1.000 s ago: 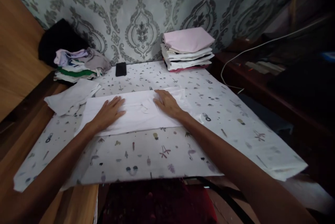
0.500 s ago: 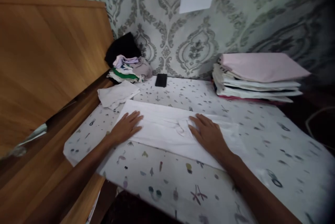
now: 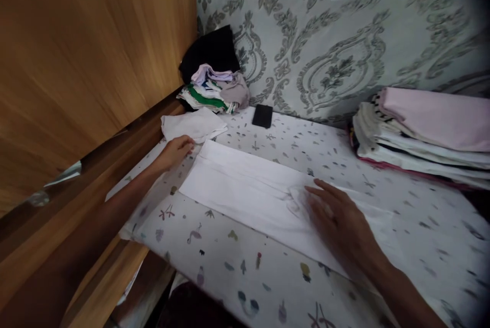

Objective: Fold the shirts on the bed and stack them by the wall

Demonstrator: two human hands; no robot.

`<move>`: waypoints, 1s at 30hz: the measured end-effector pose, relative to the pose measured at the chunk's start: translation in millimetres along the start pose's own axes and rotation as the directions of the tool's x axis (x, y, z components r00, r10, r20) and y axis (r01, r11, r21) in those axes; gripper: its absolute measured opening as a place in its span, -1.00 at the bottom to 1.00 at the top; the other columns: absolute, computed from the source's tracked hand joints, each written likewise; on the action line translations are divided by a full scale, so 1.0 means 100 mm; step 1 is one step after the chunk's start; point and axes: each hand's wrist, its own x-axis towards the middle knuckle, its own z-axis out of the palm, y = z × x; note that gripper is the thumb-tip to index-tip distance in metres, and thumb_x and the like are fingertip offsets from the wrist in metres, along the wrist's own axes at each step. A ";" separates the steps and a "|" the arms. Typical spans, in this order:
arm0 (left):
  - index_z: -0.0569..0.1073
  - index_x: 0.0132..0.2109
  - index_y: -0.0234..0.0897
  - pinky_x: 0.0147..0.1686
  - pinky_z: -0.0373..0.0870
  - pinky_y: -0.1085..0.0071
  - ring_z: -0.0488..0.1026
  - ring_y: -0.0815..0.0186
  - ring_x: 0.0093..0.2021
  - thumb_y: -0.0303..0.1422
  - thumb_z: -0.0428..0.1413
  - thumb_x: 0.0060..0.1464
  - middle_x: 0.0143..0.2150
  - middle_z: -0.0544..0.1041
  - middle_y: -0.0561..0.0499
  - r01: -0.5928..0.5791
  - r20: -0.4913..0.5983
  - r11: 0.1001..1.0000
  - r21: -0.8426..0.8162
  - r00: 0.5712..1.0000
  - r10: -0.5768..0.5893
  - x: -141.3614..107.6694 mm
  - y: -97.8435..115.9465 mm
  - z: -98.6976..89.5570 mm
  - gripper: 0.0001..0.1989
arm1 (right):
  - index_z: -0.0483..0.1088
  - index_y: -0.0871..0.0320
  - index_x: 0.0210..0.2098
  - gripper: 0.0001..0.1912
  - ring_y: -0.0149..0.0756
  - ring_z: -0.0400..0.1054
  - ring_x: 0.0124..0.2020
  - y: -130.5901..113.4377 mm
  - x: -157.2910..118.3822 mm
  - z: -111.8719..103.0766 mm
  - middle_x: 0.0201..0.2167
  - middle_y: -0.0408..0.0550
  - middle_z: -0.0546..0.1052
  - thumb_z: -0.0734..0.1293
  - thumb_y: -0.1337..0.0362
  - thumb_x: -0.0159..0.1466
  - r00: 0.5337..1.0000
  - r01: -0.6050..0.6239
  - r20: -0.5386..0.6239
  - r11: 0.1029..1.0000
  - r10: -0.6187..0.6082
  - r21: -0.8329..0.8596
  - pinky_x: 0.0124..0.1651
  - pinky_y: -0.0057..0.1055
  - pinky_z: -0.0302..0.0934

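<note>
A white cloth (image 3: pixel 245 180), folded into a long strip, lies across the patterned sheet (image 3: pixel 237 256). Over its right part is my right hand (image 3: pixel 340 220), fingers spread and holding nothing; it is slightly blurred. Just beyond the strip's left end is my left hand (image 3: pixel 176 151), next to a small light cloth (image 3: pixel 193 124). Its fingers are together and bent, and whether they pinch anything is too small to tell.
A pile of folded clothes (image 3: pixel 210 94) with a black item (image 3: pixel 212 52) stands at the back left. A black flat object (image 3: pixel 262 116) lies beside it. Another stack (image 3: pixel 432 136) sits at the right. A wooden panel (image 3: pixel 95 52) rises on the left.
My left hand has left the white strip and moved to its far left side, by the small cloth. My right hand has lifted a little and tilted. The view has turned left.
</note>
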 end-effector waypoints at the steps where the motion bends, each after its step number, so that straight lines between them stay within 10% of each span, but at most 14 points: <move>1: 0.45 -0.25 -0.26 -0.30 0.32 0.36 0.44 0.29 -0.33 -0.29 0.04 0.08 -0.36 0.51 0.03 -0.021 0.023 0.994 0.103 1.000 0.019 0.01 0.00 0.02 -0.84 | 0.49 0.10 -0.01 -0.63 0.01 0.35 0.17 -0.15 0.05 0.01 0.17 0.14 0.45 0.17 0.08 0.38 0.999 0.037 0.015 0.999 -0.037 0.034 0.14 0.01 0.33; 10: 0.41 -0.25 -0.20 -0.29 0.24 0.36 0.37 0.26 -0.27 -0.27 0.08 0.11 -0.28 0.43 0.04 -0.267 0.294 0.879 0.396 0.943 0.154 -0.21 -0.01 0.07 -0.88 | 0.47 0.15 -0.12 -0.79 -0.15 0.39 -0.06 -1.63 0.50 0.62 -0.07 0.10 0.49 0.21 0.38 0.36 0.905 0.286 0.200 0.885 -0.375 0.368 -0.07 -0.19 0.42; 20: 0.35 -0.37 -0.20 -0.39 0.18 0.37 0.34 0.28 -0.38 -0.25 0.03 0.07 -0.40 0.42 0.07 -0.149 0.259 0.882 0.448 0.965 0.032 -0.12 -0.01 0.00 -0.87 | 0.47 0.22 -0.17 -0.84 -0.15 0.31 -0.05 -1.89 0.63 0.82 -0.10 0.10 0.47 0.24 0.41 0.36 0.891 0.273 0.243 0.879 -0.384 0.391 -0.01 -0.19 0.32; 26: 0.44 -0.13 -0.21 -0.30 0.30 0.32 0.48 0.16 -0.27 -0.17 0.06 0.13 -0.29 0.56 -0.03 -0.065 0.106 0.790 0.610 0.994 0.000 0.29 0.10 0.27 -0.74 | 0.45 0.29 -0.11 -0.53 0.00 0.27 -0.03 -2.24 0.49 0.87 -0.07 0.19 0.47 0.38 -0.04 0.27 0.842 0.387 0.299 0.889 -0.449 0.245 -0.02 -0.09 0.28; 30: 0.44 -0.12 -0.22 -0.23 0.34 0.28 0.51 0.08 -0.19 -0.09 0.07 0.12 -0.22 0.58 -0.13 -0.030 0.024 0.700 0.714 1.000 0.019 0.51 0.12 0.47 -0.68 | 0.45 0.37 -0.08 -0.65 0.01 0.29 -0.05 -2.35 0.40 0.90 -0.13 0.23 0.48 0.38 0.17 0.30 0.844 0.439 0.278 0.888 -0.460 0.135 -0.06 -0.14 0.29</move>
